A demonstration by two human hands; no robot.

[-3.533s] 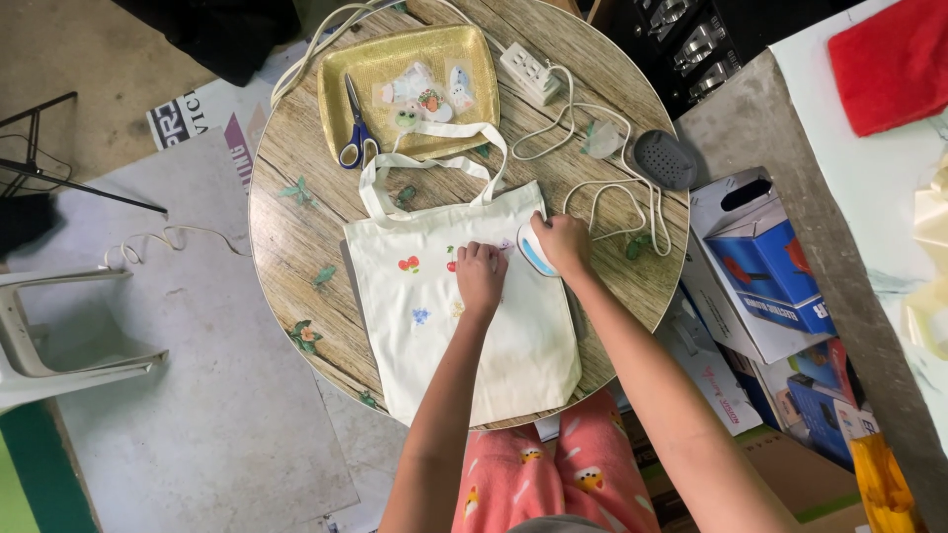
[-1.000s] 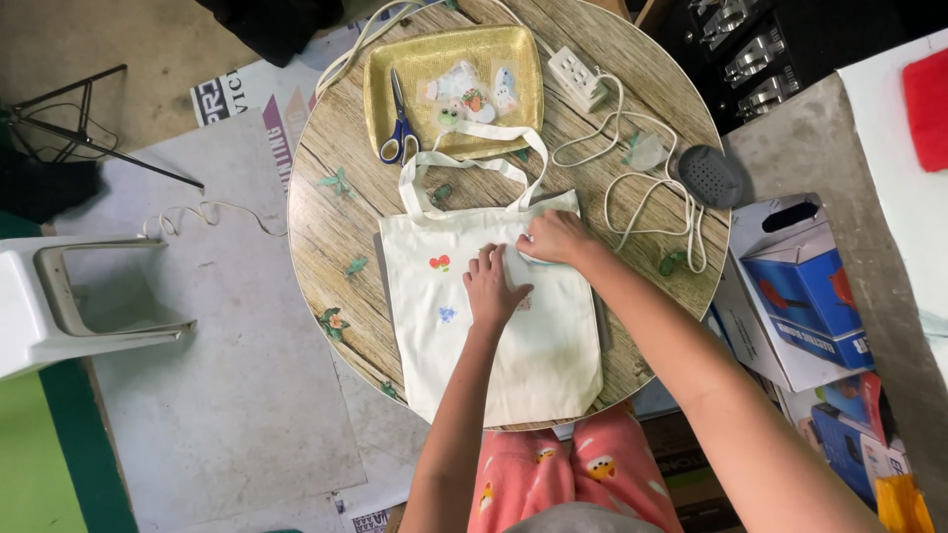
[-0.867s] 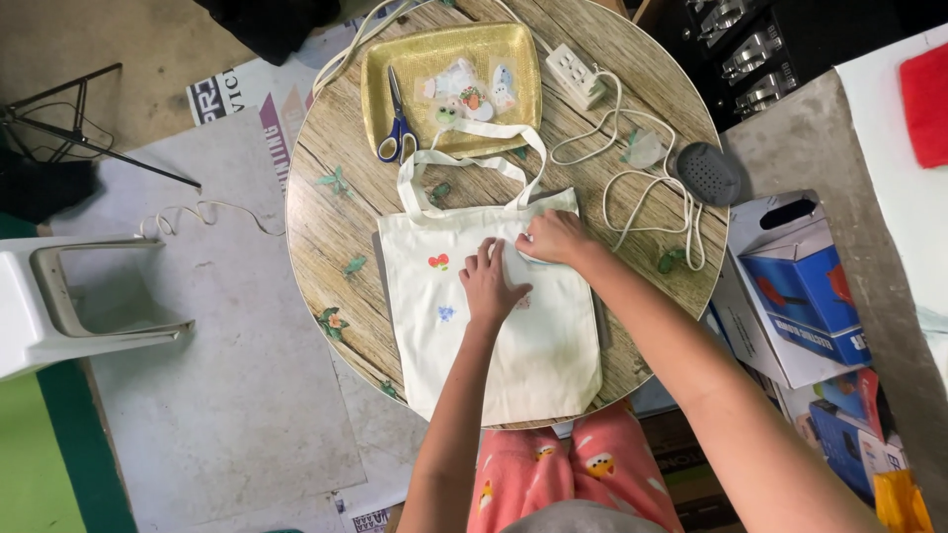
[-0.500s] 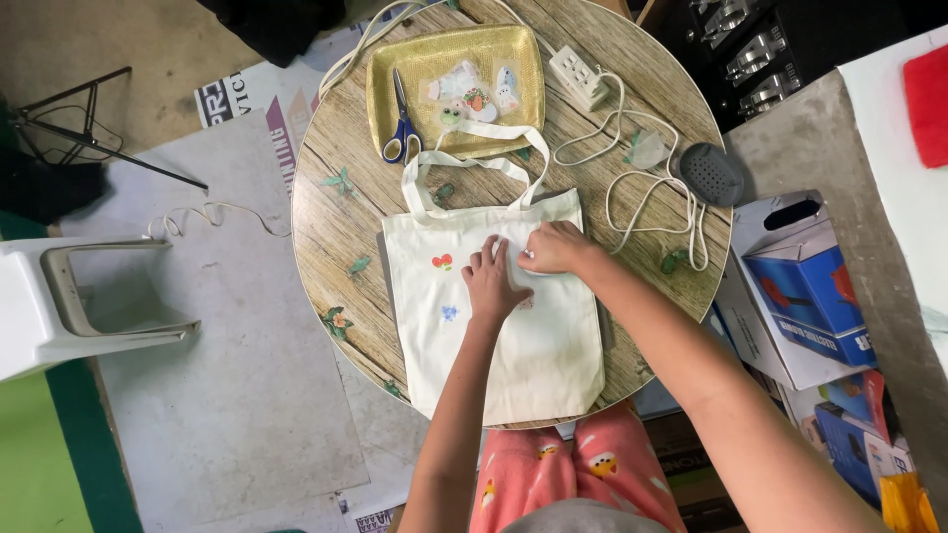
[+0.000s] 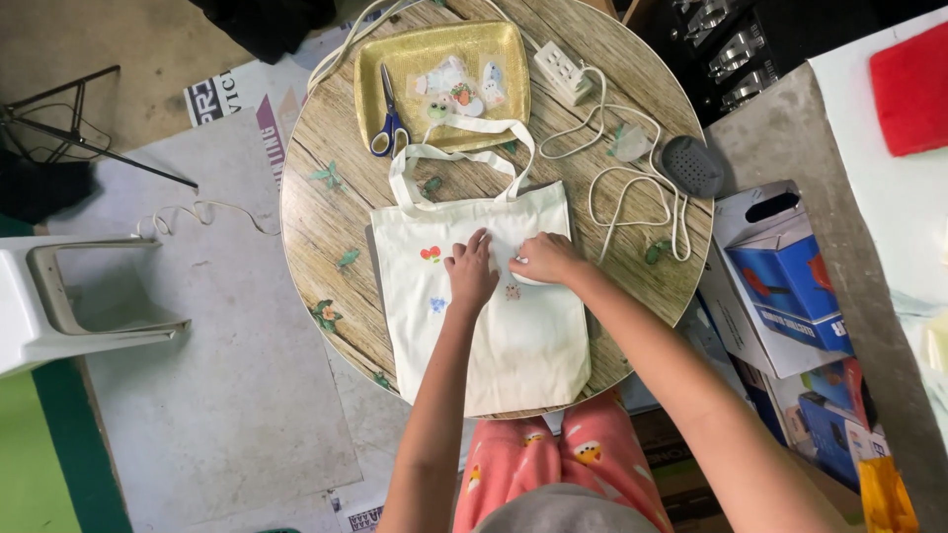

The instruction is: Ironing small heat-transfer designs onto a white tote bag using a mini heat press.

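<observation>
The cream tote bag (image 5: pixel 484 296) lies flat on the round bench (image 5: pixel 326 217), long axis 12 to 6 o'clock. Left hand (image 5: pixel 471 276) presses on it, fingers spread. Right hand (image 5: pixel 545 259), at 3 o'clock of the left, apparently pinches a small patch.

Looks like a home craft corner or small hobby workshop, not a factory. Round wood-look surface (image 5: pixel 326 212) w/ cream tote (image 5: pixel 513 336), gold tray (image 5: pixel 370 74) of stickers and scissors (image 5: pixel 390 109). Power strip (image 5: pixel 563 71) w/ loose white cord trailing across. Bare concrete floor w/ paper sheets laid down, white plastic chair (image 5: pixel 59 306) at left. Blue cardboard boxes (image 5: pixel 790 286) stacked at right beside a grey counter. Cluttered, informal, DIY setup; pyjama-type trousers on the seated person point to a home.
</observation>
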